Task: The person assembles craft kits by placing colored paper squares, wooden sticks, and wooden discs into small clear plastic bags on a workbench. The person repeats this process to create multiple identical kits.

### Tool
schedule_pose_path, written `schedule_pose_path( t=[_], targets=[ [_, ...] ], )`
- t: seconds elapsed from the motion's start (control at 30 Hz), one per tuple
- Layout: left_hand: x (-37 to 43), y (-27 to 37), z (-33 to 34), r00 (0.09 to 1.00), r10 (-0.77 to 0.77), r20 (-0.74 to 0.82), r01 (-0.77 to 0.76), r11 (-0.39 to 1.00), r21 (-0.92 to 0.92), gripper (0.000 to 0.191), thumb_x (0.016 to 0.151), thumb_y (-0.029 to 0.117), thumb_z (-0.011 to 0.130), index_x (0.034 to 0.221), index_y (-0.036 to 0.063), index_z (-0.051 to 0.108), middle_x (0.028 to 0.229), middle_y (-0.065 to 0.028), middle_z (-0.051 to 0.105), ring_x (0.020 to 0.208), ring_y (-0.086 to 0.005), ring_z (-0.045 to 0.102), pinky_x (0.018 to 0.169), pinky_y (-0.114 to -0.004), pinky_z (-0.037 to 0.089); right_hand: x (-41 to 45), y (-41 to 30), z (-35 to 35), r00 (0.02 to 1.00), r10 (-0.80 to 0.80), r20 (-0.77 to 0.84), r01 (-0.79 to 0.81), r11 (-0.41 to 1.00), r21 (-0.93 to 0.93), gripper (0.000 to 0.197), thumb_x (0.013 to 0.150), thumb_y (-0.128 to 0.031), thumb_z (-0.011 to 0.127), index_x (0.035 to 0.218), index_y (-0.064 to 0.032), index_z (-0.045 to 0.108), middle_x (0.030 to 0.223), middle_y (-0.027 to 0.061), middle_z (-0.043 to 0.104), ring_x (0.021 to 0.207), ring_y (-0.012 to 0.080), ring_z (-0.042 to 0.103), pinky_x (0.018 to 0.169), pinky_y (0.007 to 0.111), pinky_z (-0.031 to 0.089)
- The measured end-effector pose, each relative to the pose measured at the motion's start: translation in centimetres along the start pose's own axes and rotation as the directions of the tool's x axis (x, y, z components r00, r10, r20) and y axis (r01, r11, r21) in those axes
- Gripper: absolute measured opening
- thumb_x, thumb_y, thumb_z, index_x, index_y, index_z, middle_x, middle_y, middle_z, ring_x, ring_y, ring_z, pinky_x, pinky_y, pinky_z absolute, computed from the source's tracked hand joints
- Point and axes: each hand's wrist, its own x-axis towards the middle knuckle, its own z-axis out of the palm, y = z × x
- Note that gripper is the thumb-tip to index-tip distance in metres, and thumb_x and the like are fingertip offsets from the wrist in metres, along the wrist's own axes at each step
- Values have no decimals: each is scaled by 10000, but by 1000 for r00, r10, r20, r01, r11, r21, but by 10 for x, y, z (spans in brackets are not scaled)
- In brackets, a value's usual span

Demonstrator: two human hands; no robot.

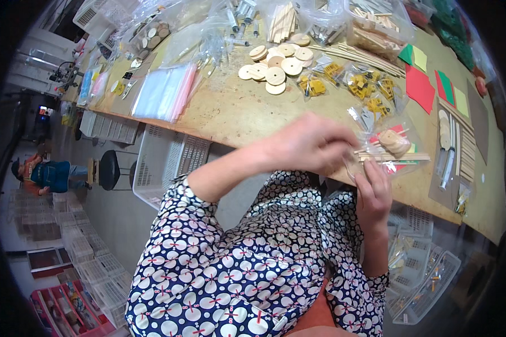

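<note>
A clear plastic bag (413, 168) holds round wooden discs (394, 142), thin wooden sticks (409, 156) and red and green pieces. My right hand (375, 189) grips the bag's near left edge between thumb and fingers. My left hand (316, 143), blurred, has its fingers closed at the bag's gathered left end; its fingertips are partly hidden. Just beyond the bag lie small bags of yellow plastic parts (364, 86). A heap of wooden discs (275, 76) with centre holes sits farther back on the worktable (223, 113).
Flat plastic bags (162, 92) are stacked at left. Syringes (244, 17), stick bundles (283, 23) and a tub of wooden pieces (375, 29) stand behind. At right are cards (419, 86) and a parts layout (451, 147). Crates (152, 168) stand below; a person (50, 175) is far left.
</note>
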Motion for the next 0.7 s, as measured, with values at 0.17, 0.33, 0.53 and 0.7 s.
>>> schedule_pose_path(
  t=[0.17,0.33,0.53,0.7],
  targets=[
    [-11,-88,-112,865,-33,-501,243,901,359,174,932,23,639,1092,23,708,947,-44,732,873,-107,674,759,-273,555,2,-5,-14,999,40,-28,-41,999,-36,212,862,26,634,1059,-27,690,1238,143,650,1156,348,632,1037,516,495],
    [2,-163,-200,797,166,-580,420,537,732,260,872,68,675,1122,125,723,1096,-106,687,963,-299,662,850,-391,538,-6,5,-3,998,49,-32,-48,999,25,212,854,53,640,1050,-8,696,1139,130,691,1092,351,661,993,491,530],
    [26,-195,-227,880,171,-443,359,370,857,210,849,106,652,1047,150,708,1087,-91,689,1087,-318,614,935,-414,511,-10,5,-4,998,47,-31,-47,999,6,203,840,57,669,1029,-11,701,1095,141,701,1053,352,671,969,506,540],
    [64,-214,-261,708,-13,-706,414,818,400,224,894,203,565,1033,70,678,1001,-175,712,974,-385,662,876,-464,518,-13,8,-6,999,46,-4,-46,999,-17,174,822,26,702,989,-22,699,1054,144,709,1019,349,679,943,516,549]
  ],
)
